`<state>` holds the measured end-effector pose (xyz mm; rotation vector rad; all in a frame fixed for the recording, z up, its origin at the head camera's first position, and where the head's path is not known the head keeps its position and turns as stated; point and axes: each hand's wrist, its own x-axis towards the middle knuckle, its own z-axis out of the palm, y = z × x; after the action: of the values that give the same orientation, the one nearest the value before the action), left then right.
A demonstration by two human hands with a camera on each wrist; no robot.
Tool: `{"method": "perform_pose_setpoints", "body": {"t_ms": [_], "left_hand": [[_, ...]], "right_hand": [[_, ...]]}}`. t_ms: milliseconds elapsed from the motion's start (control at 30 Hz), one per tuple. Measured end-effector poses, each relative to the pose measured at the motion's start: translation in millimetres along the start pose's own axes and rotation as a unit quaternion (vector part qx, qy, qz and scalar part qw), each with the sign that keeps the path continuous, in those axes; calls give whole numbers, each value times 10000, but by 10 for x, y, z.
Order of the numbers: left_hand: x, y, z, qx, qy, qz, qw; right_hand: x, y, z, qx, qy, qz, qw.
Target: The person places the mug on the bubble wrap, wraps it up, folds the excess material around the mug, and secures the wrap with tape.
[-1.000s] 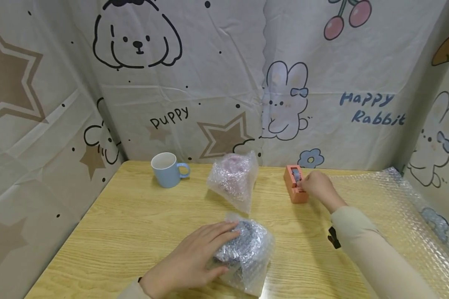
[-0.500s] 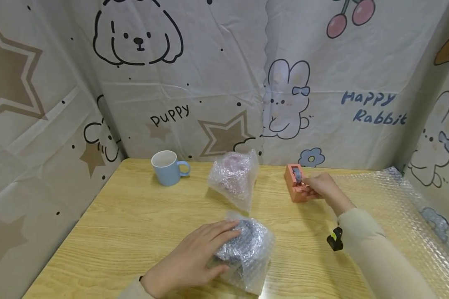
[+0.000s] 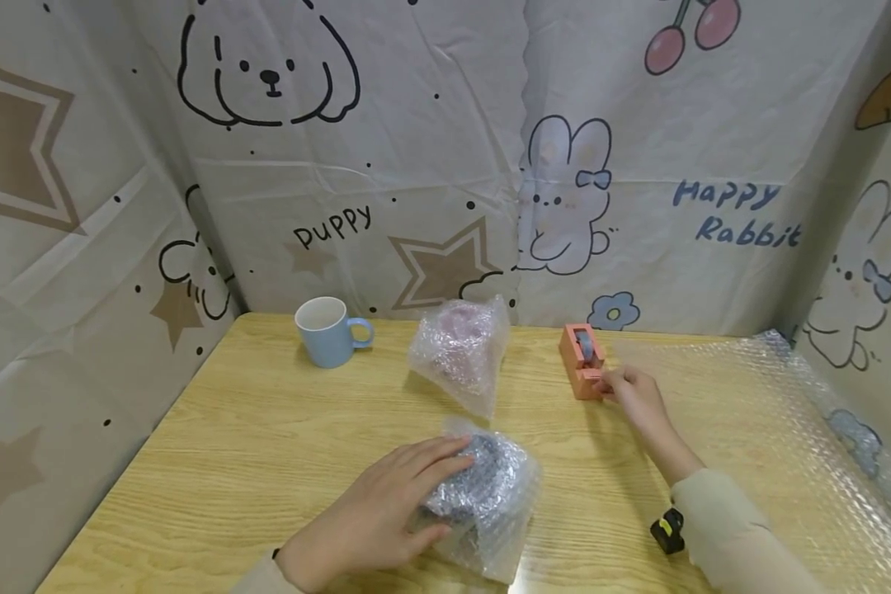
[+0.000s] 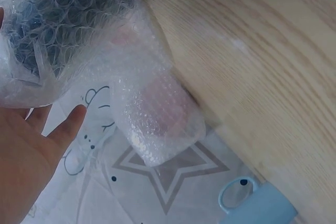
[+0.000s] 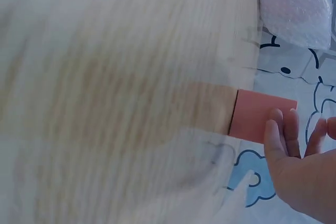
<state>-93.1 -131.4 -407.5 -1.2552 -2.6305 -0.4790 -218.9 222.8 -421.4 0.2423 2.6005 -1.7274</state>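
My left hand (image 3: pixel 371 511) rests on a bubble-wrapped bundle (image 3: pixel 497 487) at the table's near side, fingers fairly straight across its top. Something dark shows through the wrap; its kind is hidden. The left wrist view has this bundle (image 4: pixel 68 30) beside the extended thumb. At the back right stands an orange tape dispenser (image 3: pixel 573 363) with a roll of tape (image 3: pixel 585 345) in it. My right hand (image 3: pixel 638 404) pinches at its front end, apparently on the tape's end; the clear strip itself is hard to see. In the right wrist view, fingers touch the dispenser's front face (image 5: pixel 249 116).
A second bubble-wrapped bundle (image 3: pixel 460 346), pinkish inside, stands at the back middle. Left of it is a light blue mug (image 3: pixel 327 338). A wide sheet of bubble wrap (image 3: pixel 757 429) covers the table's right side. Printed cloth (image 3: pixel 431 148) walls enclose the back and sides.
My right hand has moved from beside the tape roll toward the dispenser's front end, pulling slightly nearer to me. My left hand and the bundle under it have stayed in place.
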Motion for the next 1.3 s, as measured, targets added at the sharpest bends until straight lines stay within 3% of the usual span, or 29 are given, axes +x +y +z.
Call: {"method": "perform_pose_setpoints", "body": {"t_ms": [133, 267, 400, 767, 1000, 1167, 1300], "left_hand": [[-8, 5, 13, 0, -45, -5, 10000], [-29, 19, 29, -85, -90, -35, 9999], [-37, 22, 42, -169, -116, -132, 9997], [11, 10, 46, -74, -61, -155, 9998], [-10, 3, 13, -183, -220, -347, 9990], [-15, 7, 12, -142, -201, -316, 9992], [-15, 13, 15, 19, -210, -258, 9994]], "right_hand": [[-28, 71, 12, 668, -133, 439, 9967], [-59, 137, 39, 1444, -401, 924, 9844], [-68, 217, 77, 1816, -528, 1183, 9748], [1, 302, 96, 2356, -683, 1172, 9623], [37, 295, 140, 2281, -793, 1106, 9641], [28, 311, 146, 2387, -650, 1241, 9610], [13, 300, 119, 2460, -767, 1159, 9592]]}}
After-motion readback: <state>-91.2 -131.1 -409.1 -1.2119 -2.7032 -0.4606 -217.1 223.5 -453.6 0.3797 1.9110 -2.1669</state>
